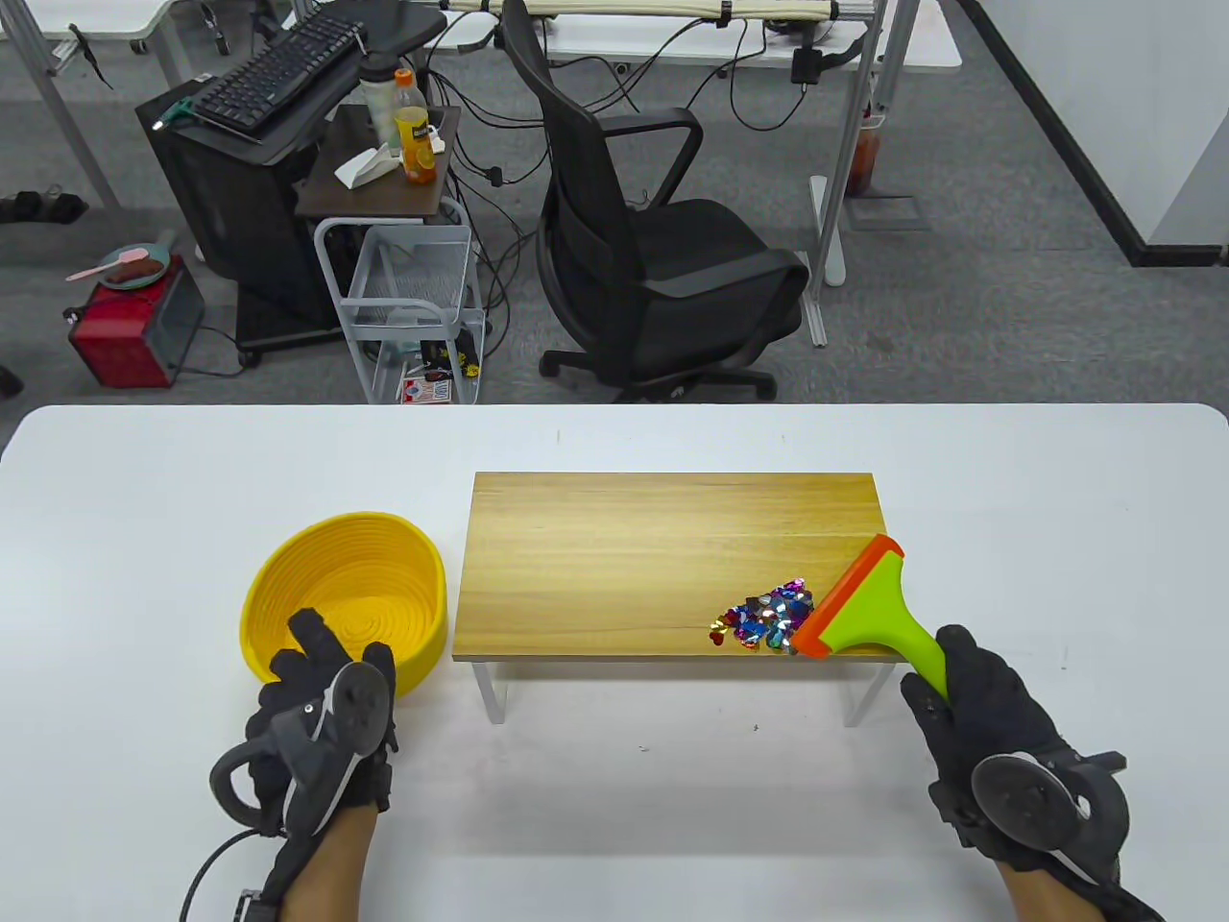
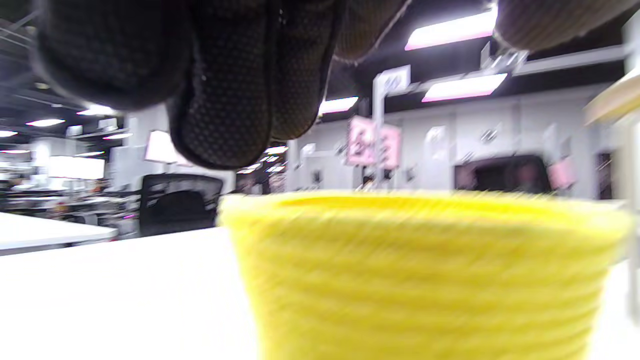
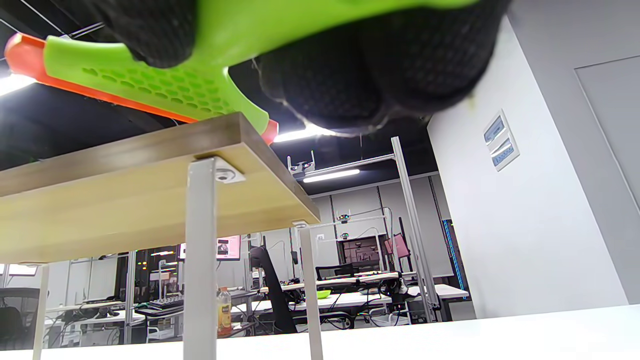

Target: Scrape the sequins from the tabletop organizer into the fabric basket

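A pile of coloured sequins [image 1: 765,618] lies near the front right corner of the wooden tabletop organizer [image 1: 662,547]. My right hand [image 1: 970,696] grips the handle of a green scraper [image 1: 869,605] whose orange blade rests on the organizer just right of the sequins; the scraper also shows in the right wrist view [image 3: 150,80]. The yellow fabric basket [image 1: 350,600] stands left of the organizer. My left hand [image 1: 317,687] rests at the basket's near rim, fingers over the edge; the left wrist view shows the basket wall [image 2: 425,280] close below the fingers [image 2: 225,100]. Whether they grip the rim is unclear.
The organizer stands on white legs [image 3: 200,260] on a white table [image 1: 614,768]. Beyond the table's far edge are a black office chair [image 1: 653,240] and a wire cart [image 1: 413,307].
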Action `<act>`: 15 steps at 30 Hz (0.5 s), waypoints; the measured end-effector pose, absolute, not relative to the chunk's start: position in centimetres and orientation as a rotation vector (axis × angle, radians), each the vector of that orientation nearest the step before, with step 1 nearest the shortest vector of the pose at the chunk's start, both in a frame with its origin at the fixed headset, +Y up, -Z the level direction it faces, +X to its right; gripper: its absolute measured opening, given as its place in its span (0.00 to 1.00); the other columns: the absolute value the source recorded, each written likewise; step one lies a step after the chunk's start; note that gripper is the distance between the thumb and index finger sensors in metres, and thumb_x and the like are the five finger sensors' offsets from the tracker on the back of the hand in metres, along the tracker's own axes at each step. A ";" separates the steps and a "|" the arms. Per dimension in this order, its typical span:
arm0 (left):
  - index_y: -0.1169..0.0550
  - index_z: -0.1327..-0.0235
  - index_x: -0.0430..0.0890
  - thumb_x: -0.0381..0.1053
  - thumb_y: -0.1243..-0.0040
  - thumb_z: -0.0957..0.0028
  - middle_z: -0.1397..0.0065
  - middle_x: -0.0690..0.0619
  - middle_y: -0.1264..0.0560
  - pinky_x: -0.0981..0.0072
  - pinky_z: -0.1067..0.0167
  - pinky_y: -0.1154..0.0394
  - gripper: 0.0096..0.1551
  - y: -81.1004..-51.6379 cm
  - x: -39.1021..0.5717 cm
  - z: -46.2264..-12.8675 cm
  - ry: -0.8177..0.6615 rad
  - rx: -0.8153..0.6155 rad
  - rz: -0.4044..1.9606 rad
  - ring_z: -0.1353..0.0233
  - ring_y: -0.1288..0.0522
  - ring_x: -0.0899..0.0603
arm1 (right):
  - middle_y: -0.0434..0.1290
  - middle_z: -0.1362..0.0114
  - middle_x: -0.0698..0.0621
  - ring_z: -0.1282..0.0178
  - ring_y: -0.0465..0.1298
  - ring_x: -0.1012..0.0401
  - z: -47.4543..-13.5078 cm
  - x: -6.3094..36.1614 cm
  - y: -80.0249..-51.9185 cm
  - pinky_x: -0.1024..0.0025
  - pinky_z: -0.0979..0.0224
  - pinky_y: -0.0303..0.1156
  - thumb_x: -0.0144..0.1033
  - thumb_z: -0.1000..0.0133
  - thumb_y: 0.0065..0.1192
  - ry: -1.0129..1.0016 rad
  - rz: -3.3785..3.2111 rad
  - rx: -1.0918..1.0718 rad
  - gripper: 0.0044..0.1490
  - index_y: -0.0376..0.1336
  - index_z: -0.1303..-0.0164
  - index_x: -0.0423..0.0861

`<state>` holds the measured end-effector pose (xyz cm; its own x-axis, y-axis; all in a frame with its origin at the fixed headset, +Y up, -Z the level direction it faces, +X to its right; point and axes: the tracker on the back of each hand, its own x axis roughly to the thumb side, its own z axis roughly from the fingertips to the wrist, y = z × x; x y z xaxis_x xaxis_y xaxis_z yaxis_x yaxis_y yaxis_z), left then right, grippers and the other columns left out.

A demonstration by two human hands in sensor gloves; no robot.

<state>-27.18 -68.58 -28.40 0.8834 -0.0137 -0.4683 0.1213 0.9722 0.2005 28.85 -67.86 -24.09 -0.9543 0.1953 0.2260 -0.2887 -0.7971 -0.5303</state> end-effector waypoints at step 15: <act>0.54 0.33 0.31 0.75 0.51 0.50 0.44 0.37 0.16 0.48 0.69 0.16 0.60 -72.5 -31.6 -32.0 0.808 -0.144 0.283 0.57 0.12 0.35 | 0.73 0.34 0.43 0.50 0.81 0.52 -23.9 28.7 -68.1 0.63 0.48 0.80 0.56 0.37 0.56 -0.845 2.749 0.259 0.42 0.55 0.23 0.39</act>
